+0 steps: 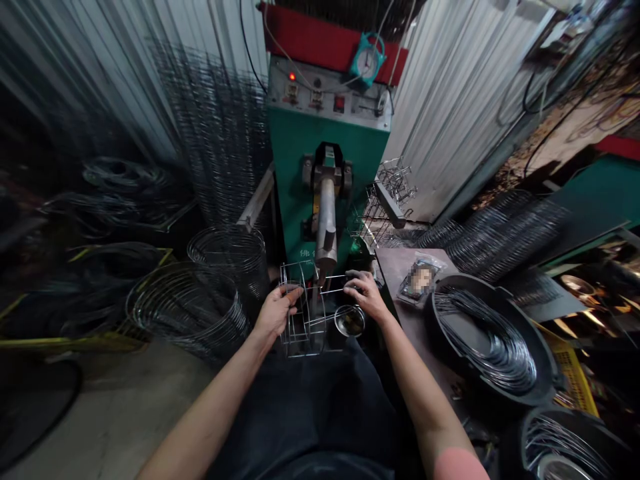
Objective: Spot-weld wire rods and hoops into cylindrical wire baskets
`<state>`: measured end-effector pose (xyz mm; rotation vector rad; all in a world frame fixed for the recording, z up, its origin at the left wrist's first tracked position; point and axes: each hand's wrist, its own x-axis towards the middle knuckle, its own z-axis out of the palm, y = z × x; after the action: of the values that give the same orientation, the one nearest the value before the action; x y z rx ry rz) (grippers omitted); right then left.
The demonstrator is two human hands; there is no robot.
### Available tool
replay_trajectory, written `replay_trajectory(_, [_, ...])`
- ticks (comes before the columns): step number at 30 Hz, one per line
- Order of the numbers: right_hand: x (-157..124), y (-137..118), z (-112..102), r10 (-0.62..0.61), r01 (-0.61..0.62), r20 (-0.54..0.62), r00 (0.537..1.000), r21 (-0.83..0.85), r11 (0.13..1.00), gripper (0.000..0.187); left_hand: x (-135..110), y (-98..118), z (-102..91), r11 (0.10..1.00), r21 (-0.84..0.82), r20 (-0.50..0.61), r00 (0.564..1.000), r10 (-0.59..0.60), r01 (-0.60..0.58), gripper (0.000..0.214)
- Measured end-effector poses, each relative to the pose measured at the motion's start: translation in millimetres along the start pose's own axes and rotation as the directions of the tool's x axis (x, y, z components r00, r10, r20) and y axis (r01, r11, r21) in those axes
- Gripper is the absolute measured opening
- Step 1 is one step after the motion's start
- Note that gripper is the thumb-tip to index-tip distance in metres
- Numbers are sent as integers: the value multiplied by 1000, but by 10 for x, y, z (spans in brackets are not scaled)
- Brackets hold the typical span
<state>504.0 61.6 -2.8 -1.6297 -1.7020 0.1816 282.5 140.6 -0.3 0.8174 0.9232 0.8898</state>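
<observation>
Two hands hold a wire frame, its long axis running from 9 o'clock to 3 o'clock across the body. The left hand curls its fingers closed around a hoop at the frame's left end; the right hand pinches the frame's straight wires in its fingertips. A metal rod on a green machine reaches down from 12 o'clock, its tip between the hands. A small steel bowl sits at the frame's 4 o'clock.

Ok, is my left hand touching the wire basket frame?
Touching. The head view shows the left hand closed around an upper wire of the wire basket frame.
</observation>
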Motion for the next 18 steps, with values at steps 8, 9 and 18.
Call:
replay_trajectory(8, [124, -20, -52, 82, -85, 77, 994, 41, 995, 14, 112, -8, 4, 1000, -27, -2, 1000, 15, -15, 43])
replay_trajectory(9, [140, -20, -58, 89, -93, 85, 992, 44, 995, 14, 128, -3, 7, 1000, -27, -5, 1000, 15, -15, 43])
replay_trajectory(18, [234, 17, -49, 126, -130, 110, 986, 28, 991, 13, 252, 8, 26, 999, -52, -10, 1000, -6, 5, 41])
